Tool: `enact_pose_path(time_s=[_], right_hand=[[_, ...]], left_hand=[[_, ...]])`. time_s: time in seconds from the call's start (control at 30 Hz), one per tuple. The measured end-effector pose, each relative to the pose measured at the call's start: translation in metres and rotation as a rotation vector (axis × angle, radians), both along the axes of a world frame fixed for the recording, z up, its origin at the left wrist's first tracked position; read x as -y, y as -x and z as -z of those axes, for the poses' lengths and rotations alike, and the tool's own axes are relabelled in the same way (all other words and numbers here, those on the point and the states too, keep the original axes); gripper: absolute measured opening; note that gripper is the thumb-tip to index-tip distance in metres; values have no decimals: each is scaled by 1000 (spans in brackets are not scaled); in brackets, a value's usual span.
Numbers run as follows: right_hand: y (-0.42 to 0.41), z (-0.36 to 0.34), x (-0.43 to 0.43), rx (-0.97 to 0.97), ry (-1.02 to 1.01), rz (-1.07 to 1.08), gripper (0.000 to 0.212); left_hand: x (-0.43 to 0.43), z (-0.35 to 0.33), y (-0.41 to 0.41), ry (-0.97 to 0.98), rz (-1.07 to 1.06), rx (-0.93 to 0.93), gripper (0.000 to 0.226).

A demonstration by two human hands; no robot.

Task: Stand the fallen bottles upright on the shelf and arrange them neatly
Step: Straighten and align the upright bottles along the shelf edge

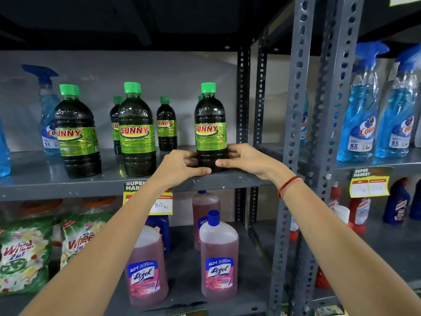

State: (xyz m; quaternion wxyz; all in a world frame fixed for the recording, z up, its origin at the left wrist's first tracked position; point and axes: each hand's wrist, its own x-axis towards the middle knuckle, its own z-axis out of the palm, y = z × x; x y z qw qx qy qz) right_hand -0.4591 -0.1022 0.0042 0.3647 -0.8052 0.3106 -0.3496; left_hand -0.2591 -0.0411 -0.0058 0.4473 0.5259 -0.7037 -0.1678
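Note:
Several dark Sunny bottles with green caps stand upright on the grey shelf [45, 179]. The right front bottle [210, 124] stands near the shelf's front edge; my left hand [182, 166] and my right hand [241, 159] clasp its base from both sides. A middle front bottle [136, 133] and a left front bottle [76, 135] also stand upright at the front. Two smaller-looking bottles [166, 124] stand further back, one [115, 124] partly hidden behind the middle bottle. A further green cap peeks out behind the held bottle.
Blue Colin spray bottles stand at the far left [47, 110] and on the neighbouring rack [362, 115]. Grey perforated uprights [296, 133] border the shelf on the right. Below are pink Lizol bottles [218, 258], Wheel detergent bags [22, 254] and a yellow price tag [159, 205].

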Motion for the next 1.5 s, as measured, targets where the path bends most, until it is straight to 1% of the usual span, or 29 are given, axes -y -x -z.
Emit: enact_pose_path(time_s=[0.3, 0.37, 0.4, 0.43, 0.5, 0.53, 0.6, 0.67, 0.73, 0.8, 0.83, 0.87, 0.9, 0.97, 1.03, 1.07, 1.13, 1.27, 1.5], right_hand=[[-2, -2, -6, -33, 7, -5, 50], [-3, -2, -12, 41, 51, 62, 57], [-5, 0, -14, 108, 100, 141, 62], [-8, 2, -17, 191, 173, 233, 65], [-17, 9, -27, 357, 344, 388, 59], [-23, 12, -35, 433, 425, 433, 53], [-38, 14, -54, 540, 546, 442, 45], [-58, 12, -72, 555, 599, 406, 41], [-82, 8, -82, 499, 613, 362, 42], [-110, 3, -83, 433, 607, 310, 46], [-123, 2, -82, 396, 600, 289, 50], [-135, 1, -80, 356, 585, 265, 57], [-148, 1, -77, 320, 558, 241, 66], [-168, 3, -70, 266, 508, 225, 83], [-179, 5, -66, 229, 486, 247, 96], [-181, 6, -64, 225, 467, 251, 99], [-180, 9, -59, 219, 400, 253, 96], [-174, 11, -56, 209, 318, 250, 81], [-169, 8, -58, 204, 277, 277, 78]], left_hand=[[-7, -2, 0, 16, -42, -3, 53], [-10, -3, 1, 22, -58, 51, 52], [-14, -3, 0, 51, -77, 67, 51], [-19, -4, 0, 106, -106, 64, 51], [-34, -3, -6, 298, -168, 19, 44], [-42, -4, -11, 413, -197, 4, 37], [-57, -5, -27, 606, -249, -30, 24], [-67, -9, -50, 750, -319, -100, 16], [-69, -11, -75, 824, -403, -186, 14], [-65, -10, -97, 771, -432, -241, 21], [-61, -7, -105, 702, -420, -192, 31], [-58, -3, -112, 614, -394, -100, 44], [-54, 2, -120, 513, -337, -14, 57], [-50, 6, -132, 294, -169, 47, 81], [-47, 6, -139, 153, -87, 124, 92], [-45, 6, -140, 131, -87, 178, 92], [-41, 4, -141, 143, -92, 206, 91], [-34, 6, -143, 119, -64, 125, 96], [-31, 4, -135, 140, -77, 84, 91]])
